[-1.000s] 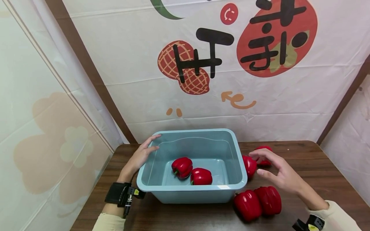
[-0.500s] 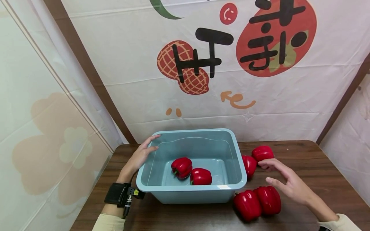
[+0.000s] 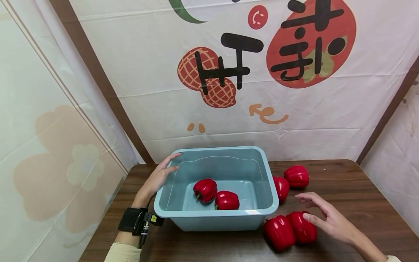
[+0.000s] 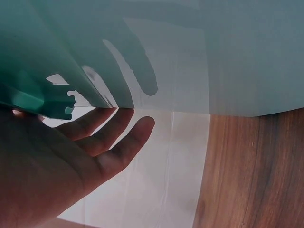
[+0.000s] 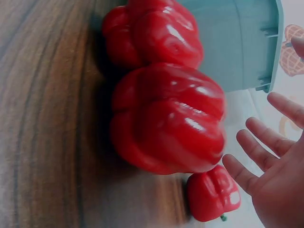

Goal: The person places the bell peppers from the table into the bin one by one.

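- Touching the left rim of the blue bin (image 3: 216, 214) with the left grip (image 3: 158, 178), loosely extended rather than clenched.
- Hovering near the right front red pepper (image 3: 299, 231) with the right grip (image 3: 328, 221), half-spread and empty; impossible to tell whether touching.
- On the tabletop (image 3: 353, 189), against that one: left front pepper (image 3: 279, 233).
- Farther back: side pepper (image 3: 282, 188), partly hidden by the bin, and back pepper (image 3: 296, 176).
- Inside the bin, side by side: left inner pepper (image 3: 205, 190) and right inner pepper (image 3: 227, 200).
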The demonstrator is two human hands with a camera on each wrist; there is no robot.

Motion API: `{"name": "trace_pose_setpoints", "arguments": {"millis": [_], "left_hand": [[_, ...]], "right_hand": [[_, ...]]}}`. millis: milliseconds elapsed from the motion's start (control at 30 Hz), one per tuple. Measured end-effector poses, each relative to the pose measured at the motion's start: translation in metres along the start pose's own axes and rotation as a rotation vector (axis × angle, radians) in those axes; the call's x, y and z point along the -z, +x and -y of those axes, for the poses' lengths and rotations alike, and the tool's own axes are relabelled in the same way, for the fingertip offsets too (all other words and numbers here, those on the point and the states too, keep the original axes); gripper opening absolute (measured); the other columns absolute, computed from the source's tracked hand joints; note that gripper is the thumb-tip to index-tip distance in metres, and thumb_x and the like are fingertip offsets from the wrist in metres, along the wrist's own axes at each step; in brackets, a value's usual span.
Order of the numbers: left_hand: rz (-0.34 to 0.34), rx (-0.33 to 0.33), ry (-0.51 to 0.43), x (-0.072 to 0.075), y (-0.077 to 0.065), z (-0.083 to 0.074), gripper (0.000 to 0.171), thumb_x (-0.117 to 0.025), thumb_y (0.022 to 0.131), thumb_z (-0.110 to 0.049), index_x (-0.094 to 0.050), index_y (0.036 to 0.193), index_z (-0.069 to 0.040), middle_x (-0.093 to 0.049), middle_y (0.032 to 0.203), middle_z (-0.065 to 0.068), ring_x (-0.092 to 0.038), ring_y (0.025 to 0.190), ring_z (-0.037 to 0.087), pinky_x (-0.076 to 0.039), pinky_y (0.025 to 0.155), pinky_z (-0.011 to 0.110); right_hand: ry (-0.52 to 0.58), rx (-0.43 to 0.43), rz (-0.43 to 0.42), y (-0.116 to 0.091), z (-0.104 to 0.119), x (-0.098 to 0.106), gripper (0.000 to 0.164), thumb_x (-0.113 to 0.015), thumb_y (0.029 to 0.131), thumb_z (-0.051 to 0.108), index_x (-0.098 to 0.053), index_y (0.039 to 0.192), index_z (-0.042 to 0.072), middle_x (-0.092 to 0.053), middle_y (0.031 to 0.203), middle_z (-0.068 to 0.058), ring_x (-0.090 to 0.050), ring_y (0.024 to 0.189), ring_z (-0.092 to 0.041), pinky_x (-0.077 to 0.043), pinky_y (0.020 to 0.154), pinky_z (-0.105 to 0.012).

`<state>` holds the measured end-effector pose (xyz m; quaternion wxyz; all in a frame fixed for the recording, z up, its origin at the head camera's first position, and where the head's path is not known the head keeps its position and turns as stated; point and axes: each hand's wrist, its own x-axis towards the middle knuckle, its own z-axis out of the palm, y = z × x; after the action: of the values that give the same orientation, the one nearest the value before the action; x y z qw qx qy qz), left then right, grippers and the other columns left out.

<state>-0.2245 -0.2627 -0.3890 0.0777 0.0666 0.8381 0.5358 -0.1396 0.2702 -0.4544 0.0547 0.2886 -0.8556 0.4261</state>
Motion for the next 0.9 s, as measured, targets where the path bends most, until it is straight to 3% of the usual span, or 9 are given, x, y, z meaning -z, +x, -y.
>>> {"name": "trace_pose_setpoints", "arguments": {"millis": [133, 367, 733, 900], "left_hand": [[-0.004, -0.005, 0.008, 0.000, 0.000, 0.001, 0.050, -0.046, 0.103, -0.026, -0.037, 0.152, -0.026, -0.021, 0.161, 0.010, -0.044, 0.127, 0.046, -0.053, 0.086, 0.051], [-0.008, -0.013, 0.013, 0.000, 0.001, 0.001, 0.049, -0.045, 0.103, -0.024, -0.037, 0.152, -0.025, -0.020, 0.162, 0.009, -0.043, 0.128, 0.046, -0.053, 0.085, 0.047], [-0.022, -0.024, 0.033, -0.002, 0.002, 0.000, 0.050, -0.045, 0.103, -0.022, -0.037, 0.152, -0.025, -0.019, 0.163, 0.007, -0.035, 0.137, 0.037, -0.046, 0.094, 0.048], [-0.018, -0.015, 0.034, -0.002, 0.001, 0.000, 0.049, -0.045, 0.103, -0.023, -0.037, 0.152, -0.026, -0.018, 0.163, 0.006, -0.036, 0.136, 0.038, -0.047, 0.092, 0.047]], "right_hand": [[0.018, -0.052, 0.038, -0.004, -0.003, -0.002, 0.049, -0.065, 0.091, 0.009, -0.052, 0.137, 0.022, -0.057, 0.128, 0.002, -0.056, 0.108, -0.012, -0.052, 0.082, -0.030], [0.050, -0.071, 0.086, -0.008, -0.012, -0.008, 0.050, -0.068, 0.090, 0.013, -0.051, 0.137, 0.013, -0.056, 0.129, -0.006, -0.055, 0.111, -0.011, -0.053, 0.082, -0.028], [0.128, -0.207, 0.172, -0.014, -0.025, -0.016, 0.055, -0.070, 0.090, 0.019, -0.048, 0.140, 0.012, -0.051, 0.135, -0.011, -0.049, 0.112, -0.002, -0.054, 0.080, -0.028], [0.147, -0.217, 0.207, -0.014, -0.028, -0.017, 0.059, -0.070, 0.090, 0.020, -0.044, 0.142, 0.011, -0.048, 0.135, -0.014, -0.052, 0.110, -0.005, -0.055, 0.079, -0.029]]}}
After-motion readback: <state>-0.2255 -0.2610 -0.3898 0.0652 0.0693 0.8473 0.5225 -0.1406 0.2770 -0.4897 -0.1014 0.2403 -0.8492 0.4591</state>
